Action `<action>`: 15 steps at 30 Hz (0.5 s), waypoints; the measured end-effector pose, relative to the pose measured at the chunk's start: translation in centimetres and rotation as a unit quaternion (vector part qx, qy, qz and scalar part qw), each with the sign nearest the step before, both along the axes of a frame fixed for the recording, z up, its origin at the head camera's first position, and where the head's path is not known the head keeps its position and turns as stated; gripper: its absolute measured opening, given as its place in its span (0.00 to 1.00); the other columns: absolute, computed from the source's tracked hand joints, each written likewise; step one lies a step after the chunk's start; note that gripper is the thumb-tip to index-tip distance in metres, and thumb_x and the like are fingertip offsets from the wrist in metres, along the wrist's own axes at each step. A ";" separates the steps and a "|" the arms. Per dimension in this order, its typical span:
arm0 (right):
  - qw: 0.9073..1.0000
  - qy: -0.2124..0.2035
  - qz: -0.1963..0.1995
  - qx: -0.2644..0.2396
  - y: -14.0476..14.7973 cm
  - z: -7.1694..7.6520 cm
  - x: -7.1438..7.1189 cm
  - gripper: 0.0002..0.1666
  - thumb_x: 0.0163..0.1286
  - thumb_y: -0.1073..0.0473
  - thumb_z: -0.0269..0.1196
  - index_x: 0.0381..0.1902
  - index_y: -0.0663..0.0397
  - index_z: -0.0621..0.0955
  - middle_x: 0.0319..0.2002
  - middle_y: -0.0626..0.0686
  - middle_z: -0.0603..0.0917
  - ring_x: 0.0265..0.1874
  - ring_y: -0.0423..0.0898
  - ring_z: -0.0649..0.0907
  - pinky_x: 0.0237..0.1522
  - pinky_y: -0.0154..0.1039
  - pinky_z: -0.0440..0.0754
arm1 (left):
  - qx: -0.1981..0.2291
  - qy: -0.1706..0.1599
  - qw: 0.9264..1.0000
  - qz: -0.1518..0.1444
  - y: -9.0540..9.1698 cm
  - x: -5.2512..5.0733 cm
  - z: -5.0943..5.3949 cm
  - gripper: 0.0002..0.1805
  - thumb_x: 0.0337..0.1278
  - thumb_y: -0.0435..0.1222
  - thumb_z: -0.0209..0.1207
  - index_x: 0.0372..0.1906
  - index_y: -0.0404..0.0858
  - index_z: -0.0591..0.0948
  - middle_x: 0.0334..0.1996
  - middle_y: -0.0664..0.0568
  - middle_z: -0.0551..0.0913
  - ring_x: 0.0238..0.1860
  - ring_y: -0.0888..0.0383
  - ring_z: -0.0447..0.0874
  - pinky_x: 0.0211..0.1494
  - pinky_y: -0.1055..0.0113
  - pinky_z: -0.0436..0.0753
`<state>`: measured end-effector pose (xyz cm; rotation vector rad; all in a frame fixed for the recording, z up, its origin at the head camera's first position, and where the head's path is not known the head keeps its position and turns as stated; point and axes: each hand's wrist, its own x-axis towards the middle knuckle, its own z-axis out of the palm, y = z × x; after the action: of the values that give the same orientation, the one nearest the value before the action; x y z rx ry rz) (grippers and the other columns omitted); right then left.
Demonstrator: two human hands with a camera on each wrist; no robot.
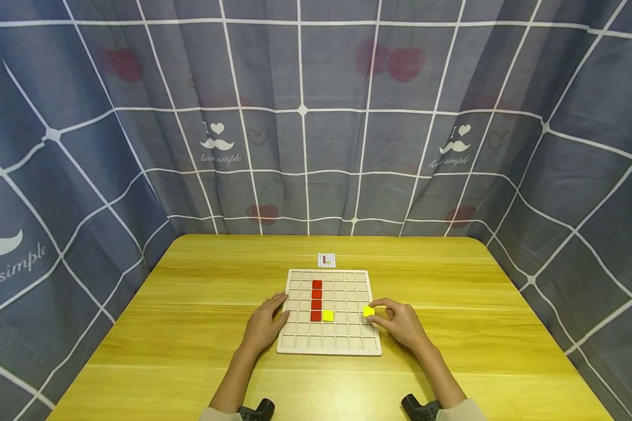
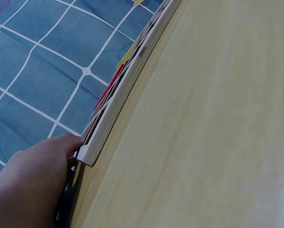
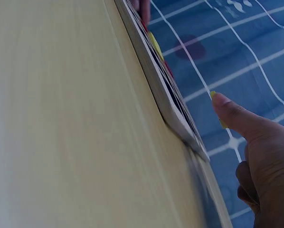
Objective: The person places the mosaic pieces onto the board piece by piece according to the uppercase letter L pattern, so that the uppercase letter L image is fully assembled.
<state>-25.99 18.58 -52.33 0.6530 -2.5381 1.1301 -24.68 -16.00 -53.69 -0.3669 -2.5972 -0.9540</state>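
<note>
A pale wooden grid board lies on the table, with several red square tiles in one upright column. One yellow tile sits right of the lowest red one. At the board's right edge, my right hand pinches another yellow square tile between thumb and fingers. The right wrist view shows that hand with only slivers of the tile visible behind the thumb. My left hand rests its fingers against the board's left edge. In the left wrist view, its fingertips are at the board's corner.
Just behind the board lies a small white card printed with a grid and a coloured figure. The wooden table extends on both sides. A grey-blue checked curtain hangs behind and around it. Each wrist wears a black device.
</note>
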 end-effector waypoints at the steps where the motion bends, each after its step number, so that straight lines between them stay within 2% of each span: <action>1: 1.000 0.000 0.002 0.002 -0.5 0.0 -0.1 0.17 0.51 0.47 0.71 0.39 0.42 0.83 0.10 0.35 0.55 0.11 0.31 0.51 0.13 0.25 0.51 | 0.001 -0.005 1.000 0.000 0.0 0.0 0.0 0.22 0.57 0.40 0.59 0.57 0.38 0.76 0.59 0.46 0.74 0.61 0.46 0.68 0.64 0.50 0.66; 5: 1.000 -0.005 0.006 0.015 -2.5 0.2 -0.4 0.17 0.49 0.45 0.71 0.38 0.41 0.84 0.10 0.37 0.56 0.11 0.32 0.52 0.13 0.26 0.51 | 0.006 -0.028 1.000 0.002 -0.1 0.0 0.1 0.23 0.59 0.42 0.58 0.59 0.40 0.75 0.60 0.49 0.72 0.63 0.48 0.66 0.66 0.52 0.64; 10: 0.999 -0.018 0.010 0.033 -4.4 0.1 -0.6 0.17 0.50 0.43 0.70 0.37 0.40 0.84 0.09 0.38 0.58 0.11 0.32 0.53 0.12 0.27 0.53 | 0.003 -0.014 1.000 0.000 -0.1 -0.1 0.0 0.23 0.58 0.41 0.59 0.58 0.39 0.76 0.59 0.48 0.73 0.61 0.47 0.68 0.65 0.51 0.65; 15: 0.998 -0.026 0.012 0.059 -5.4 -0.3 -0.8 0.16 0.52 0.42 0.69 0.37 0.38 0.84 0.09 0.36 0.58 0.11 0.32 0.54 0.12 0.27 0.54 | 0.003 -0.023 1.000 0.000 -0.1 -0.1 0.1 0.23 0.58 0.42 0.58 0.58 0.39 0.76 0.60 0.47 0.73 0.62 0.47 0.67 0.66 0.51 0.64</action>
<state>-26.83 13.18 -52.60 0.6923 -2.6644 1.0229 -24.77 -16.06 -53.62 -0.3461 -2.6344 -0.9820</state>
